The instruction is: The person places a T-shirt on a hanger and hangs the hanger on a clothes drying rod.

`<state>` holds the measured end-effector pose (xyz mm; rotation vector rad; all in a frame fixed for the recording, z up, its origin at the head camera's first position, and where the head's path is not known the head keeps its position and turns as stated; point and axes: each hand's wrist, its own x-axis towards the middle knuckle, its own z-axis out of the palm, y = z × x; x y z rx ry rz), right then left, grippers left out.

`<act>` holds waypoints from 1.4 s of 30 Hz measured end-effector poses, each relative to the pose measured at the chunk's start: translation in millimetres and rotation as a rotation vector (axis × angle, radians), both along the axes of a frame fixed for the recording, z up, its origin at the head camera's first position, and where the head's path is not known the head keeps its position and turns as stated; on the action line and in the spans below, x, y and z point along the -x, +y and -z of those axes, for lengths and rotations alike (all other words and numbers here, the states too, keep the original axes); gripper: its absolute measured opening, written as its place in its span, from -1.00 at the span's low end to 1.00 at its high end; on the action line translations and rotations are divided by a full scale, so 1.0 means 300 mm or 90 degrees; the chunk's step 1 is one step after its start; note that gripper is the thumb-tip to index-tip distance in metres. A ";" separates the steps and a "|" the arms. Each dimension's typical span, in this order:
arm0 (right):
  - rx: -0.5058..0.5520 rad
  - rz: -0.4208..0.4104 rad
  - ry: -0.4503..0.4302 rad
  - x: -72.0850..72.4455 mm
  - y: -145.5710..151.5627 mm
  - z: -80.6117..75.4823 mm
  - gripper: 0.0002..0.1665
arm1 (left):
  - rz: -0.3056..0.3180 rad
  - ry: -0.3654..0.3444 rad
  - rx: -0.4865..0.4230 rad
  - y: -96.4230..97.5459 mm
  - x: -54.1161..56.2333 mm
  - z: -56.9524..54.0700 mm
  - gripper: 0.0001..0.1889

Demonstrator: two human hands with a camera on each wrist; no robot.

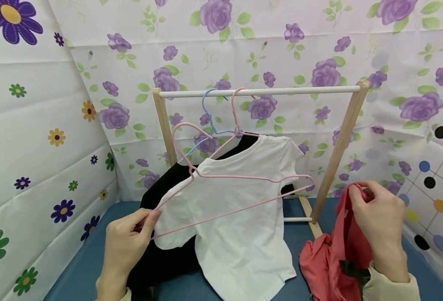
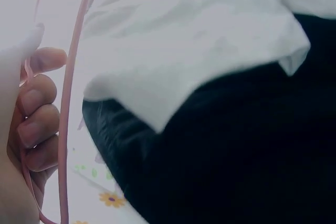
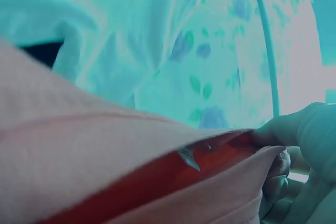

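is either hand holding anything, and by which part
The left hand holds an empty pink hanger by one end; the right hand pinches a red garment by the edge of an opening.

The white shirt (image 1: 240, 225) hides much of the black garment (image 1: 161, 184) from me, the head view's bottom edge cuts off the red garment (image 1: 321, 267) in my right hand (image 1: 381, 215), and its label (image 3: 189, 159) is too small to read.

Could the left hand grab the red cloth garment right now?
Probably not easily: the left hand grips a thin pink hanger, while the red cloth garment is on the opposite side, pinched by the right hand.
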<state>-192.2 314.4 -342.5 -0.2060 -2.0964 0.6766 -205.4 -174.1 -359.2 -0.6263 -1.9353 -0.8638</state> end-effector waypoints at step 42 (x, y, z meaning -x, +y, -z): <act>-0.096 -0.202 0.047 -0.021 -0.149 -0.011 -0.77 | 0.006 0.054 0.112 0.180 0.037 0.042 -0.61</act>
